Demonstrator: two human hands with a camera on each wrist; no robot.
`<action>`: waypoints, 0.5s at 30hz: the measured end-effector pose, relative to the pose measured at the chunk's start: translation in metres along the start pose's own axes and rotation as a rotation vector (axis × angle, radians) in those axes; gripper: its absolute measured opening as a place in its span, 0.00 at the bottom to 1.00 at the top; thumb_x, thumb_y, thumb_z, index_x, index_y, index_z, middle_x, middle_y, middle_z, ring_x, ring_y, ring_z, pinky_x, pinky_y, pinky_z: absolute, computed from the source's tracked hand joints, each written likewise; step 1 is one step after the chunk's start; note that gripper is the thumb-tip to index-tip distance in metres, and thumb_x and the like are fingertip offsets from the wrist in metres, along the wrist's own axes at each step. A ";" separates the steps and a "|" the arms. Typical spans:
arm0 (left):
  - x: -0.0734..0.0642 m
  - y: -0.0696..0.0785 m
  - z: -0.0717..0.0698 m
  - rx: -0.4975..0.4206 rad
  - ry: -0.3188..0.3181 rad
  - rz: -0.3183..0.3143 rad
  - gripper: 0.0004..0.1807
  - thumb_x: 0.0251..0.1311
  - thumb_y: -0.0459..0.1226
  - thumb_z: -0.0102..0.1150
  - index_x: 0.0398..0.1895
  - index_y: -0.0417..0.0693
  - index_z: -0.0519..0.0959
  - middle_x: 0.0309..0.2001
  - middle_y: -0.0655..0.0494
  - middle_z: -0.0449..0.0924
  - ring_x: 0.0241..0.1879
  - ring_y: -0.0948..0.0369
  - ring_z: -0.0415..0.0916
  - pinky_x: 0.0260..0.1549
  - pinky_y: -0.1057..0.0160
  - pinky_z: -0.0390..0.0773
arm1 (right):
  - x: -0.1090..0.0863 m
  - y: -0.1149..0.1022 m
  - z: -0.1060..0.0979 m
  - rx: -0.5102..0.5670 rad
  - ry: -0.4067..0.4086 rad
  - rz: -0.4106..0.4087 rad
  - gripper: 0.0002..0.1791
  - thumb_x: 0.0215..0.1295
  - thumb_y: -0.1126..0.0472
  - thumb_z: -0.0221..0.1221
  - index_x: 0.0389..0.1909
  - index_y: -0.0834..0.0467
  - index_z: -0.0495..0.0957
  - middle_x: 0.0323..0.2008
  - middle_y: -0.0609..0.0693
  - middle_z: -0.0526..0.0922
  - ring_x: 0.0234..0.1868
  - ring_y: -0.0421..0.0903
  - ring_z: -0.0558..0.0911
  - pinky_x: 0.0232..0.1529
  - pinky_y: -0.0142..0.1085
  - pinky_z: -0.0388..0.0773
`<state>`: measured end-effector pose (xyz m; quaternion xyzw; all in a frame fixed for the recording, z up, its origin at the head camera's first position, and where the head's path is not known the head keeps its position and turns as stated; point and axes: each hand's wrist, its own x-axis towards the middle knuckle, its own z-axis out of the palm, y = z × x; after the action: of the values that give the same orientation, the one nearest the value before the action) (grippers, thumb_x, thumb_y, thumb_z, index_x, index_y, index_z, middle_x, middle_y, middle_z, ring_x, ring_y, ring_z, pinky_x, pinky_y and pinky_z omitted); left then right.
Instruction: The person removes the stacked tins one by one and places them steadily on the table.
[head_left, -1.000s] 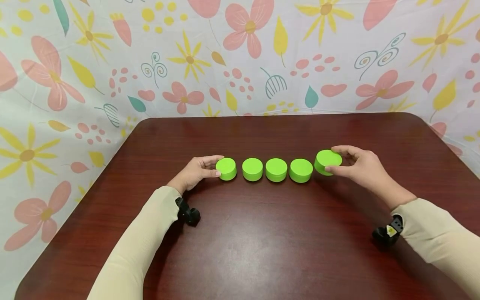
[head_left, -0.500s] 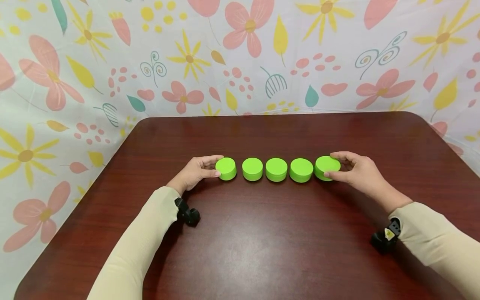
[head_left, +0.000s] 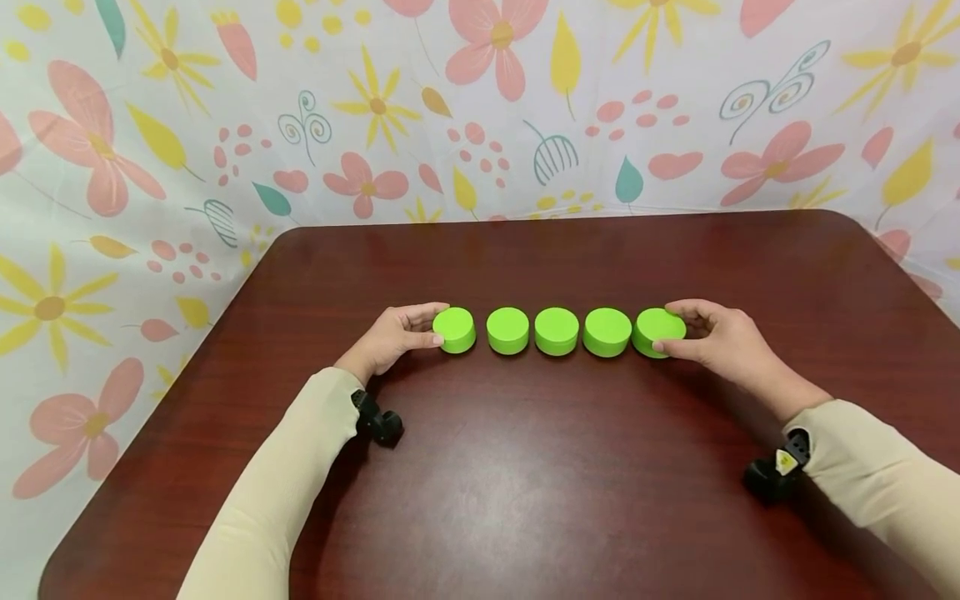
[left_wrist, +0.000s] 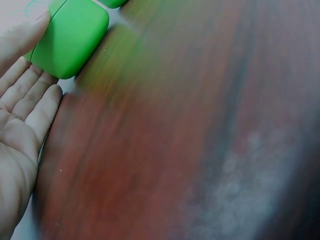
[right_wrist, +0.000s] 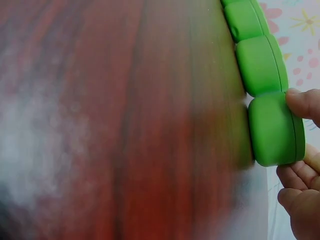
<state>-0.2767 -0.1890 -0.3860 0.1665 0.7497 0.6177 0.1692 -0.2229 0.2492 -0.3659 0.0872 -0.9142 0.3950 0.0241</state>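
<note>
Several round bright green containers stand in a row across the table, each with a flat top and a seam near it. My left hand (head_left: 392, 337) pinches the leftmost green container (head_left: 455, 331) between thumb and fingers; its side shows in the left wrist view. At the other end, my right hand (head_left: 723, 343) grips the rightmost green container (right_wrist: 274, 131), thumb on the near side. That one stands close beside its neighbour (right_wrist: 261, 66). A wider gap separates the leftmost container from the second one (head_left: 507, 332). Whether anything is inside them is hidden.
The dark red-brown table (head_left: 480, 467) has rounded far corners. Behind it hangs a white cloth (head_left: 450, 108) printed with flowers and leaves. A black wrist camera (head_left: 380, 421) sits at the left cuff and another (head_left: 776, 472) at the right cuff.
My right hand has lowered the rightmost container from slightly above the table into line with the row. My left hand stays on the leftmost one. The head view has shifted slightly.
</note>
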 end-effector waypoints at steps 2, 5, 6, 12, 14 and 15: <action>0.000 0.001 0.000 0.009 0.006 0.002 0.31 0.53 0.25 0.60 0.63 0.36 0.66 0.61 0.40 0.68 0.60 0.50 0.68 0.46 0.67 0.76 | 0.001 0.000 0.000 0.009 0.000 0.002 0.32 0.51 0.52 0.68 0.56 0.62 0.72 0.48 0.61 0.77 0.36 0.24 0.70 0.32 0.19 0.69; 0.000 0.002 0.000 0.029 0.014 0.006 0.30 0.53 0.25 0.61 0.63 0.37 0.67 0.61 0.41 0.69 0.60 0.51 0.68 0.46 0.66 0.76 | 0.002 -0.001 0.000 0.011 0.005 0.005 0.32 0.51 0.52 0.68 0.56 0.62 0.72 0.48 0.60 0.77 0.36 0.25 0.70 0.32 0.19 0.69; 0.000 0.002 0.000 0.033 0.019 0.005 0.30 0.53 0.25 0.61 0.62 0.37 0.67 0.61 0.42 0.69 0.60 0.51 0.69 0.47 0.67 0.76 | 0.002 -0.001 0.000 0.011 0.006 0.006 0.32 0.51 0.52 0.68 0.56 0.62 0.72 0.48 0.60 0.77 0.36 0.25 0.70 0.32 0.19 0.69; 0.000 0.002 0.002 0.060 0.038 0.010 0.30 0.52 0.26 0.62 0.62 0.38 0.68 0.60 0.43 0.70 0.60 0.51 0.69 0.46 0.67 0.77 | 0.001 0.000 0.002 0.016 0.004 0.019 0.33 0.51 0.52 0.68 0.56 0.62 0.72 0.48 0.60 0.77 0.36 0.23 0.70 0.32 0.18 0.69; 0.000 0.002 0.002 0.062 0.043 0.013 0.30 0.52 0.26 0.62 0.62 0.37 0.68 0.60 0.42 0.70 0.60 0.51 0.69 0.45 0.67 0.77 | 0.001 0.000 0.002 0.019 0.002 0.023 0.33 0.51 0.52 0.68 0.56 0.62 0.72 0.48 0.60 0.77 0.36 0.23 0.70 0.32 0.18 0.69; 0.000 0.002 0.002 0.060 0.047 0.013 0.30 0.52 0.26 0.62 0.62 0.37 0.68 0.60 0.42 0.70 0.60 0.51 0.69 0.45 0.67 0.77 | 0.001 0.000 0.002 0.019 0.001 0.024 0.33 0.51 0.52 0.68 0.56 0.62 0.72 0.48 0.60 0.77 0.36 0.23 0.70 0.32 0.18 0.69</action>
<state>-0.2755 -0.1868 -0.3841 0.1618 0.7704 0.6000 0.1424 -0.2239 0.2476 -0.3675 0.0763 -0.9115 0.4038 0.0189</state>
